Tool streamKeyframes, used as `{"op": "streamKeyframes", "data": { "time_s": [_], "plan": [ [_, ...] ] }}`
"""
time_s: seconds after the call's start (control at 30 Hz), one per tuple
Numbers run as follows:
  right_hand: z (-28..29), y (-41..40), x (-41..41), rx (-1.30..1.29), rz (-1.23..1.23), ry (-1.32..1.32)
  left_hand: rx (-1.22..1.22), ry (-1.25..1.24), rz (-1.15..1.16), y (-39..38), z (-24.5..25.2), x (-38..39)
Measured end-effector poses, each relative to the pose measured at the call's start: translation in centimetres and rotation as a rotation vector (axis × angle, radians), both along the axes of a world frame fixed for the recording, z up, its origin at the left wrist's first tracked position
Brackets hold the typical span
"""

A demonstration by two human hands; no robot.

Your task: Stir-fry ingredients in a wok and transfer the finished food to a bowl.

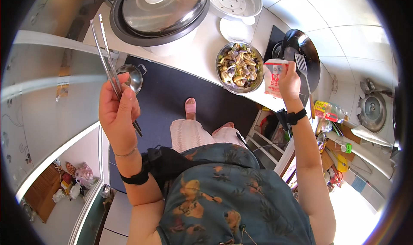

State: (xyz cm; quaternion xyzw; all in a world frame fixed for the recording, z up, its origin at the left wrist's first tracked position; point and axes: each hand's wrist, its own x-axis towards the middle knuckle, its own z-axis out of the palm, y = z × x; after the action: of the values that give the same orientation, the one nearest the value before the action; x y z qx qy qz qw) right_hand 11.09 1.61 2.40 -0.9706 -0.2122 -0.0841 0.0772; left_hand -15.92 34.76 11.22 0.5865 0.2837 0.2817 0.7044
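Observation:
My left hand point(117, 108) grips a pair of metal chopsticks point(105, 51), their long ends raised and a little apart. In my right hand point(289, 80) is a white and red seasoning packet point(273, 79) bearing print, pinched by its upper edge. That packet hangs just right of a steel bowl point(235, 92), and whether its top is cut open I cannot tell. Chopped, cooked-looking vegetables point(240, 66) fill the bowl, which stands near the counter's front edge.
A large lidded pot point(164, 13) stands on the counter point(190, 54), with a perforated steamer tray point(235, 0) and a white dish point(235, 30) beside it. A black wok point(300, 40) and a slotted turner point(301, 64) lie beyond my right hand. A steel pan point(134, 79) sits lower, behind my left hand.

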Motion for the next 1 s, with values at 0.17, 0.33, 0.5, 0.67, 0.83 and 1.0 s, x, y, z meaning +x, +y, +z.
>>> {"op": "streamKeyframes", "data": {
  "time_s": [0.17,0.33,0.5,0.67,0.83,1.0],
  "plan": [
    [-0.3,-0.3,0.3,0.020,-0.028,-0.001,-0.015,-0.006,-0.003,-0.2,0.3,-0.1],
    [0.0,-0.4,-0.4,0.058,-0.028,0.006,-0.005,-0.008,0.009,0.0,0.1,-0.4],
    [0.0,0.9,-1.1,0.065,0.027,-0.010,-0.031,-0.024,-0.006,-0.3,0.2,-0.1],
    [-0.1,1.9,-1.5,0.061,0.084,0.000,-0.013,-0.018,-0.015,-0.3,0.3,0.0],
    [-0.3,1.6,-2.4,0.040,0.115,0.049,-0.042,-0.027,-0.020,-0.2,0.2,-0.5],
    [-0.9,-0.2,-3.2,0.032,0.023,0.072,-0.037,-0.014,-0.015,0.0,0.2,-0.3]
  ]
}}
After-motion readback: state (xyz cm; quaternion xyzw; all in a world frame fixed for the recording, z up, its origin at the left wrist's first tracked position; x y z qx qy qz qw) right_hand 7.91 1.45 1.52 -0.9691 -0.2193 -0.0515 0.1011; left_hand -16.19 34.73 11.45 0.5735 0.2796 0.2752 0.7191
